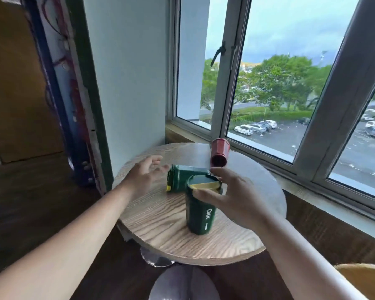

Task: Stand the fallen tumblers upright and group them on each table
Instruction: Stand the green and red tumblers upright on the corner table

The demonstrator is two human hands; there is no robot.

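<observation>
Though crowded, table rim (182, 254) bare.

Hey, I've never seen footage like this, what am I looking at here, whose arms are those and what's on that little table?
This is one picture from a camera worn on a person's head, looking forward and down, so the two bare arms belong to the wearer. There is no machine. In front is a small round wooden table beside a window overlooking a car park. Three tumblers are on it: a green tumbler standing upright, a second green tumbler lying on its side behind it, and a red tumbler lying on its side near the window. The right hand is at the upright tumbler's lid, fingers spread, with no closed grip. The left hand is open, reaching toward the fallen green one.
</observation>
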